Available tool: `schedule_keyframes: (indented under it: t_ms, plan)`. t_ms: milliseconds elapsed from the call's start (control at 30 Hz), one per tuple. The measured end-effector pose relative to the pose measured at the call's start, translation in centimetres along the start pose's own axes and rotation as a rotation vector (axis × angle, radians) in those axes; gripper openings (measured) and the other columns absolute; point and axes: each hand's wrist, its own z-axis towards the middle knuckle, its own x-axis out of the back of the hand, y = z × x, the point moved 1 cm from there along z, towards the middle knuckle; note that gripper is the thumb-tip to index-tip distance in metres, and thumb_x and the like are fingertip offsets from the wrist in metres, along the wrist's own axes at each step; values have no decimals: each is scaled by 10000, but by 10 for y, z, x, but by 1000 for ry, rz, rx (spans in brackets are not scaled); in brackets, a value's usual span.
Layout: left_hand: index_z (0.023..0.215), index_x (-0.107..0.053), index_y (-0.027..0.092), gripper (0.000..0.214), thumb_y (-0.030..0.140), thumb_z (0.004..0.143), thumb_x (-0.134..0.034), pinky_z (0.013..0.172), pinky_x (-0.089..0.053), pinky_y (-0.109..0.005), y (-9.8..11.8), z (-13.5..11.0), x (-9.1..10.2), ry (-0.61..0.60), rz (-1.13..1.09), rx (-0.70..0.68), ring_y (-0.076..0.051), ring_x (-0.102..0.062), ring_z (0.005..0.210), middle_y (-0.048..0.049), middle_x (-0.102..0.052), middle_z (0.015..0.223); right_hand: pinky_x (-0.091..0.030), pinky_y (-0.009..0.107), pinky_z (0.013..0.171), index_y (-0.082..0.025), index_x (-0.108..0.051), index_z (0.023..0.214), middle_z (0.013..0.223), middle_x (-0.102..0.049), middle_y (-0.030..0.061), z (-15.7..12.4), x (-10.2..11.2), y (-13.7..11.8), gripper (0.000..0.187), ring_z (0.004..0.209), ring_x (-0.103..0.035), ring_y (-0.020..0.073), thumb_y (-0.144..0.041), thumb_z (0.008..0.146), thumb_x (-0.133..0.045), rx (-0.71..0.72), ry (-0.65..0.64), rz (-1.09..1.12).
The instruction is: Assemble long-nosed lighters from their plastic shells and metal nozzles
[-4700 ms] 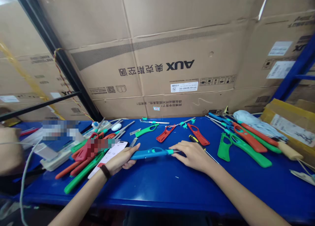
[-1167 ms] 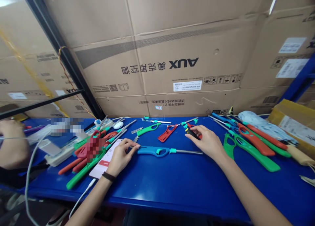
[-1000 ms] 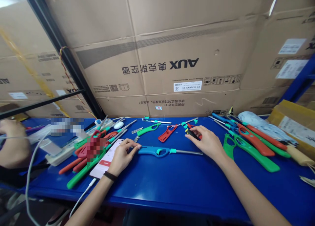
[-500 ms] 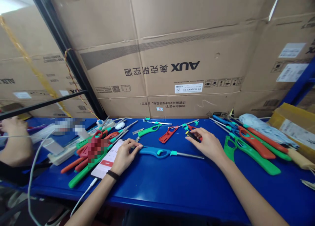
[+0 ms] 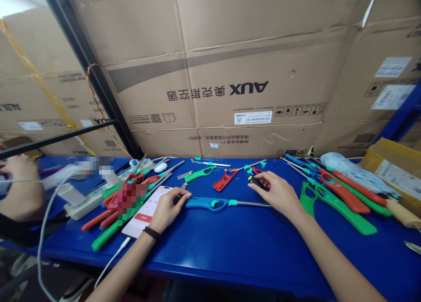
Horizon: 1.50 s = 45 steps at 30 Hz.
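the left hand (image 5: 167,215) rests near the middle of the bench, fingers curled and close together, their tips at the butt end of a long blue utility lighter (image 5: 210,203). whether they grip it or only touch it, i cannot tell. the lighter lies flat on the blue bench top (image 5: 210,245), just below the middle of the frame, with its steel nozzle (image 5: 255,204) pointing right. the right hand (image 5: 278,197) is above the nozzle end, fingers a little spread, pinching a small black-and-yellow screwdriver (image 5: 257,182) by its handle. the screwdriver is clear of the lighter, and its shaft is hidden.

so the hands stand at either end of the lighter, with open bench between them around its body.

just left of the left hand lies a smartphone (image 5: 140,221) showing a timer, a white charging cable (image 5: 110,259) running from it. a green lighter (image 5: 197,175) and a red lighter (image 5: 225,181) lie above the blue one. a heap of green and red lighters (image 5: 338,210) fills the right side, and another (image 5: 112,218) lies at left, partly blurred out. a co-worker's hand (image 5: 20,169) shows at the far left edge, and cardboard cartons (image 5: 230,65) stand behind the bench.
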Motion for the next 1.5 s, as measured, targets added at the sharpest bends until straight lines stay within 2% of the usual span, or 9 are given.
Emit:
schedule_keyframes:
  t_ms: [233,633,1167,1267,1400,1500]
  plan:
    - [817,-664,203,293,453,856,-515,740,-503,-307,3,-6,5,29,6,10,-206,-662,780,-33,-715,826,-443,269,526,-246,-647,899,857,-653,16,0,1,2,282,710,-638,188,-498,790,-583,0,11,-2]
    - [814,-657,214,253,409,870,-506,758,-494,-305,6,-8,6,-8,55,-53,-208,-658,803,-30,-708,839,-443,265,529,-247,-645,905,859,-649,12,0,2,0,295,730,-636,187,-510,796,-566,-18,-10,-8]
    - [835,-635,218,222,361,901,-479,771,-501,-312,15,-19,8,-19,108,-136,-206,-648,812,-47,-696,866,-445,266,492,-256,-653,889,830,-659,13,-1,0,3,287,668,-639,184,-515,798,-571,38,59,-9]
    - [854,-634,221,205,352,905,-484,803,-494,-325,15,-26,7,-21,129,-146,-214,-648,835,-43,-696,881,-470,275,541,-250,-651,922,849,-658,16,-1,1,1,283,662,-632,174,-499,811,-577,56,144,30]
    - [884,-626,226,191,320,924,-464,784,-512,-290,16,-35,4,-38,137,-148,-197,-662,835,-29,-696,905,-506,297,639,-217,-644,932,859,-651,39,-1,8,-9,273,692,-626,178,-461,820,-591,105,397,132]
    - [901,-622,228,179,294,932,-458,780,-522,-267,17,-39,2,-47,130,-155,-180,-670,831,-23,-695,931,-525,321,713,-203,-637,941,879,-651,61,0,14,-30,241,769,-632,197,-410,820,-610,159,571,208]
